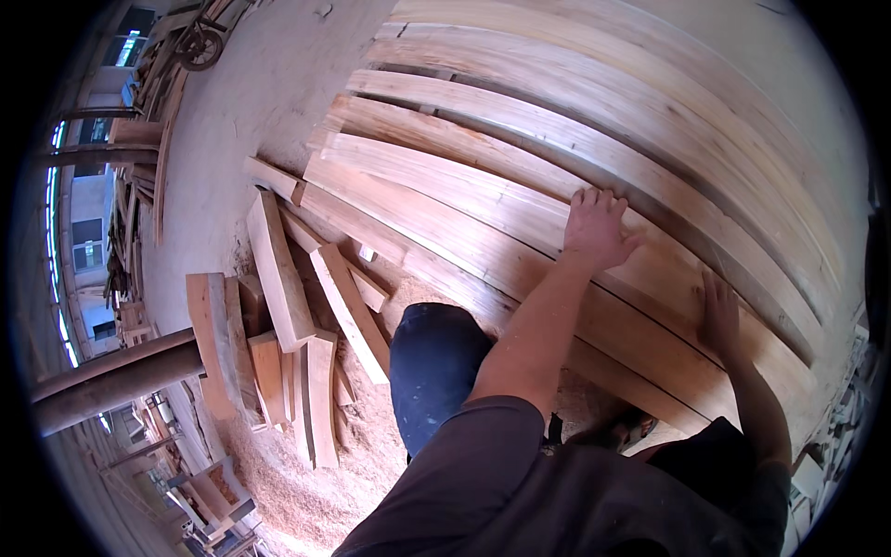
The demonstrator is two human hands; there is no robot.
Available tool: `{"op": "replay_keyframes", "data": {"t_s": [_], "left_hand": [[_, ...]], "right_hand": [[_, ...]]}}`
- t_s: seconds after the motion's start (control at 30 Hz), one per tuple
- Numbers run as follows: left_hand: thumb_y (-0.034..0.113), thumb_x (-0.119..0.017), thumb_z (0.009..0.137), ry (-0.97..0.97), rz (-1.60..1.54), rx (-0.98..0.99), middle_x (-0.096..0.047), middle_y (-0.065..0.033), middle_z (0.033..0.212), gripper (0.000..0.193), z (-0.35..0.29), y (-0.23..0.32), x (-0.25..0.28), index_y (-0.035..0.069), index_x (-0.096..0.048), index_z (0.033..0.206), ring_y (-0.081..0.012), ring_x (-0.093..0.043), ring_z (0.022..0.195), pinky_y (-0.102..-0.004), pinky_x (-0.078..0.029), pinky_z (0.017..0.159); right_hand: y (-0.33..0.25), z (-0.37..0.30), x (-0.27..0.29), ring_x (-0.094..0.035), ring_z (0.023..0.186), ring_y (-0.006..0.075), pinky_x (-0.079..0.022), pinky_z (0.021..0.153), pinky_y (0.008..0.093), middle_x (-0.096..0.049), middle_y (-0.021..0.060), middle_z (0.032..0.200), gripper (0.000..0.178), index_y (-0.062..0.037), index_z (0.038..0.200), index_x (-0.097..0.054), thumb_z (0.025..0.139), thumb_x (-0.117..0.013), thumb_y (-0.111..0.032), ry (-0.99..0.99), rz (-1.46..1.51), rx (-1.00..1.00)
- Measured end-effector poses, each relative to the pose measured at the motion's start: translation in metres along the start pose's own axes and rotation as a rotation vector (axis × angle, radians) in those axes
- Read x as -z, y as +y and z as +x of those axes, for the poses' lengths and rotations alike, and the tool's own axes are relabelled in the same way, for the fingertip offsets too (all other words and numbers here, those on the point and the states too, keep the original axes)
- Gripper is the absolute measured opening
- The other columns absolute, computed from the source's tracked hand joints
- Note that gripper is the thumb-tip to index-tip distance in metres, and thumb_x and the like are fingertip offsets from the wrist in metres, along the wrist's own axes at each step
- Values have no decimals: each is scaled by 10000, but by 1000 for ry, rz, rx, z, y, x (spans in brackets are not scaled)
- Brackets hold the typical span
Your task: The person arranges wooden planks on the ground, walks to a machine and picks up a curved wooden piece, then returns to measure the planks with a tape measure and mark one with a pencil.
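Observation:
Several long, pale wooden planks lie side by side in front of me. My left hand (599, 230) presses down on one plank (483, 197), thumb apart and fingers spread, its fingertips at the plank's far edge. Farther right, my right hand (719, 314) rests on the wood with its fingers stretched out, also near that edge. A dark gap separates this part from a raised-looking plank (557, 130) beyond. Nearer my body, another plank (445, 223) runs beneath my left forearm. No tool shows in either hand.
Short wood offcuts (278, 269) lie heaped at the left on sawdust (362, 436). My knee (436, 371) is close to the planks' near edge. A round dark beam (121, 381) juts in from the left. Stacked timber (121, 232) and a wheel (199, 46) stand farther off.

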State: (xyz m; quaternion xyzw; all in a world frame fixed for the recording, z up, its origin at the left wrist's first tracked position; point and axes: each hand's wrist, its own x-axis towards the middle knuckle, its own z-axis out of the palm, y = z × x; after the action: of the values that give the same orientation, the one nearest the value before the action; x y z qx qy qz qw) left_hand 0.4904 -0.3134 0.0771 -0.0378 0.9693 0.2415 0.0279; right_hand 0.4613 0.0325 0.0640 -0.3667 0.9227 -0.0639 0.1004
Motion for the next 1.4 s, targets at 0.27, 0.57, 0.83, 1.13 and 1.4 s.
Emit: {"op": "replay_keyframes", "data": {"t_s": [0.27,0.57,0.83,1.13,1.4], "left_hand": [[534,-725,757,-74,62,-221,-223,-207,1588,937,-48,-6,3,110,-350,1503,-369,-186,1479,-493,-90,1224],[330,-829,683,-353,196,-191,-338,-130,1560,952,-30,-1,22,161,-365,1496,-316,-284,1456,-475,-139,1224],[265,-863,594,-406,181,-195,-448,-133,1456,1021,-16,14,14,162,-369,1481,-324,-361,1401,-484,-198,1201],[189,-829,619,-195,208,-244,-447,-157,1408,992,-43,0,-4,155,-349,1486,-345,-359,1361,-504,-180,1181],[192,-890,526,-106,186,-352,-469,-161,1347,1017,-29,3,-16,154,-412,1422,-361,-402,1288,-519,-285,1106]], "right_hand": [[-2,-11,7,-452,1214,444,-407,1000,503,-478,236,1312,969,-102,1499,-308,620,-663,97,-140,44,-97],[-19,17,65,-387,1353,423,-386,1109,462,-424,226,1447,1138,-121,1481,-334,467,-833,9,-465,339,-124],[-5,3,52,-430,1288,465,-382,1096,507,-470,259,1370,1064,-109,1491,-302,547,-784,-20,-460,142,-139],[-34,-7,41,-353,1358,463,-266,1163,533,-385,286,1430,1069,-78,1510,-211,582,-738,-17,-362,36,-124],[-12,-22,33,-428,1313,434,-323,1123,527,-482,216,1382,1000,-69,1451,-386,556,-832,-77,-161,151,-21]]}}
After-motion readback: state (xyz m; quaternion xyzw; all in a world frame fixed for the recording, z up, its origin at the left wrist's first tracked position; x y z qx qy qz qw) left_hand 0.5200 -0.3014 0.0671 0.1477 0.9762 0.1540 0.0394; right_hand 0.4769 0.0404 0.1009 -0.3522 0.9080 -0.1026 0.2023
